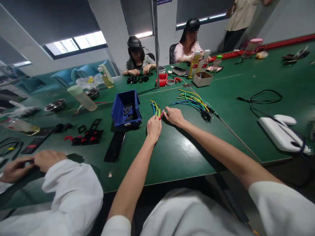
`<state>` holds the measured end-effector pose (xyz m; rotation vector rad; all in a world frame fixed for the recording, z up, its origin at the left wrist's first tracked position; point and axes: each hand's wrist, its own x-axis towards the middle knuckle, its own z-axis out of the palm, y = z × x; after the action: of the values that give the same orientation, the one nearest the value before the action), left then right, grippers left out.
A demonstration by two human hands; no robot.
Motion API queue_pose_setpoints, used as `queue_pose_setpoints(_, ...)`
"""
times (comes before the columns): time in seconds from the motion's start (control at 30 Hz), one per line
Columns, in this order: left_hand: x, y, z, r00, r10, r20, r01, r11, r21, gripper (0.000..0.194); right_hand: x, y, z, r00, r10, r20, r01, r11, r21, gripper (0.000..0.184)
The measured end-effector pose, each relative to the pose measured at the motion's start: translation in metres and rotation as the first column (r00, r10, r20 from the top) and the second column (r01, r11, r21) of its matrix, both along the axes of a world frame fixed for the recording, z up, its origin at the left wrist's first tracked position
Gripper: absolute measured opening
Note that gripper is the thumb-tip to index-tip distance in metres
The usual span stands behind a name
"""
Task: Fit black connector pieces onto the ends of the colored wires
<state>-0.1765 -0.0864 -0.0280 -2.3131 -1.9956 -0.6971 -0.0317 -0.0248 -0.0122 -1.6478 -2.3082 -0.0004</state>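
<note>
My left hand point(154, 127) is closed around the lower end of a small bundle of wires point(155, 107), whose yellow, green and blue lengths fan out beyond the fingers. Close beside it, my right hand point(174, 115) is in a pinch. A small red piece point(161, 115) shows between the two hands; its exact kind is too small to tell. What the right fingertips grip is mostly hidden. Further right lies a larger wire bundle point(194, 100), yellow, green and blue, with a black part at its near end. Left of my hands stands a blue bin point(115, 109) holding several small black parts.
A black phone point(115, 147) lies near the bin. Black and red parts point(88, 137) and a co-worker's hands point(31, 164) are at left. A white device point(280, 132) with a black cable is at right. Two people sit across the green table, behind a metal pole point(157, 46).
</note>
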Motion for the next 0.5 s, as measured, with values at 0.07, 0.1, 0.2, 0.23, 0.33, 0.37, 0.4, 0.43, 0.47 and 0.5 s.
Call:
queue_pose_setpoints(0.07,-0.001,-0.003,0.001,0.999,-0.034,0.036,0.033,0.999,0.027,0.031,-0.027,0.007,0.004,0.999,-0.003,-0.034,0.003,1.000,-0.006,0.047)
queue_pose_setpoints(0.1,-0.002,-0.006,0.002,0.998,-0.036,0.054,0.034,0.998,0.048,0.031,-0.038,0.010,0.005,0.999,-0.002,-0.035,0.002,1.000,-0.019,0.048)
queue_pose_setpoints(0.2,-0.012,-0.016,0.015,0.996,0.018,0.091,-0.031,0.988,0.148,0.033,-0.058,0.019,0.006,0.997,0.074,-0.025,-0.075,0.996,-0.046,0.051)
queue_pose_setpoints(0.23,-0.018,-0.018,0.022,0.992,0.059,0.110,-0.080,0.978,0.194,0.034,-0.060,0.021,0.005,0.995,0.099,-0.030,-0.100,0.994,-0.046,0.051)
queue_pose_setpoints(0.33,-0.046,-0.017,0.050,0.950,0.255,0.181,-0.302,0.899,0.316,0.034,-0.059,0.023,0.003,0.992,0.106,-0.074,-0.109,0.993,-0.039,0.052)
queue_pose_setpoints(0.37,-0.057,-0.013,0.059,0.924,0.322,0.206,-0.376,0.863,0.337,0.033,-0.058,0.023,0.003,0.992,0.094,-0.089,-0.098,0.994,-0.041,0.052)
queue_pose_setpoints(0.4,-0.070,-0.007,0.068,0.902,0.371,0.219,-0.427,0.837,0.341,0.034,-0.056,0.023,0.002,0.991,0.086,-0.102,-0.090,0.995,-0.044,0.053)
queue_pose_setpoints(0.43,-0.083,0.001,0.075,0.894,0.396,0.212,-0.446,0.833,0.327,0.035,-0.056,0.023,0.002,0.991,0.080,-0.112,-0.085,0.995,-0.047,0.054)
queue_pose_setpoints(0.47,-0.096,0.010,0.080,0.897,0.402,0.185,-0.441,0.851,0.287,0.035,-0.055,0.024,0.002,0.990,0.073,-0.121,-0.080,0.996,-0.049,0.055)
queue_pose_setpoints(0.5,-0.108,0.021,0.082,0.904,0.404,0.140,-0.426,0.877,0.221,0.036,-0.055,0.024,0.002,0.989,0.066,-0.131,-0.073,0.996,-0.051,0.055)
